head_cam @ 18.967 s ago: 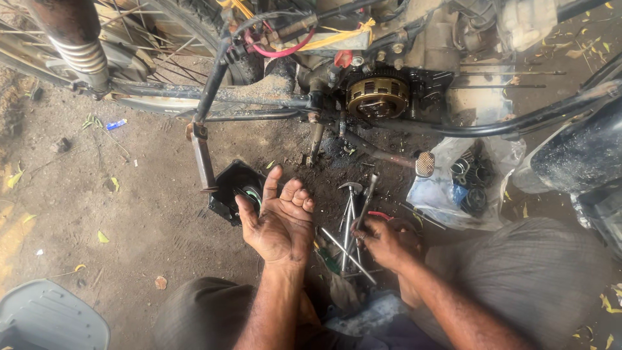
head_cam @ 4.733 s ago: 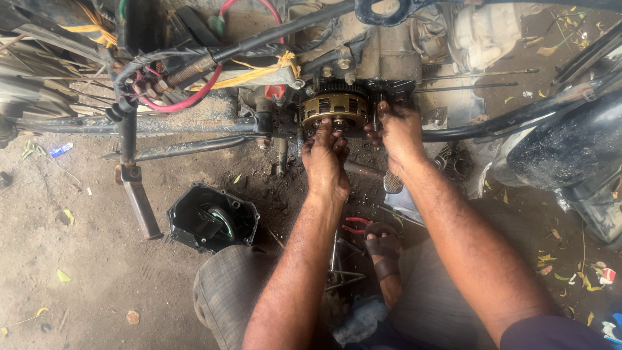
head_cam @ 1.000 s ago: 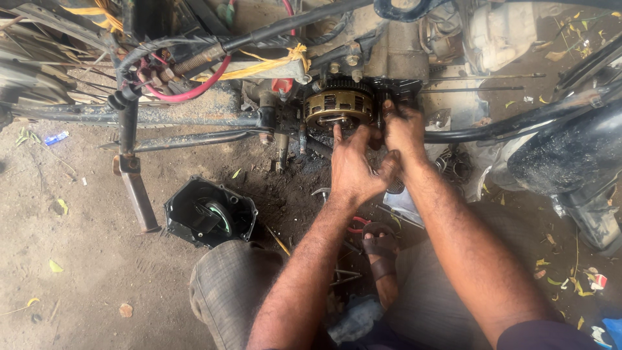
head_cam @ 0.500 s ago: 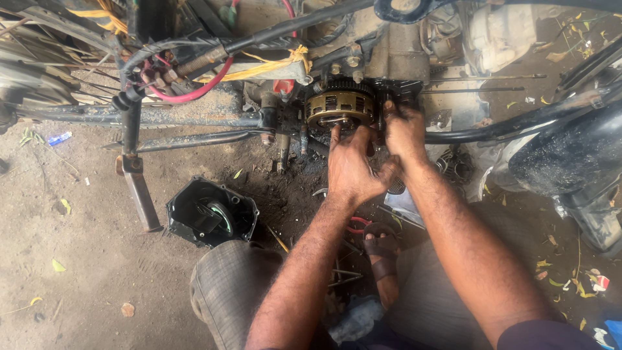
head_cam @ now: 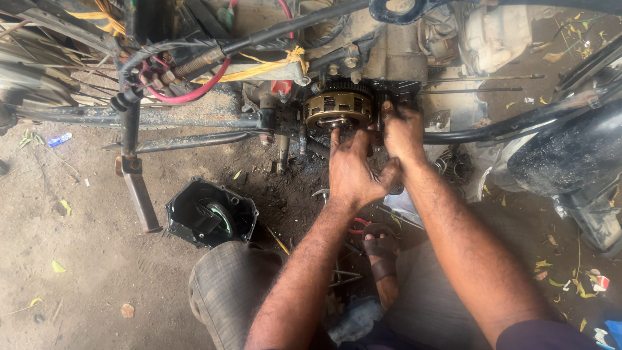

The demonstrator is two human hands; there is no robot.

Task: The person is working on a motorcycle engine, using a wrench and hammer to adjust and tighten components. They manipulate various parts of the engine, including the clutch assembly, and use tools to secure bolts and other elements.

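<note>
The motorcycle engine [head_cam: 389, 52] sat opened on its side, its brass-coloured clutch assembly [head_cam: 338, 107] exposed at the case. Since a second before, your left hand [head_cam: 353, 172] had lifted, fingertips pressed together against the clutch centre. Your right hand [head_cam: 403, 133] stayed beside it, fingers curled around something I cannot tell; the removed black cover [head_cam: 210, 214] lay well apart.

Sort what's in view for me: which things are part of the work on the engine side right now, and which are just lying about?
In hand:
left hand, fingers on the round brass-coloured clutch assembly
right hand, at the engine case beside it

Lying about:
black engine cover on the dirt
red-handled pliers
thin metal tools near the sandalled foot
blue scrap
</note>
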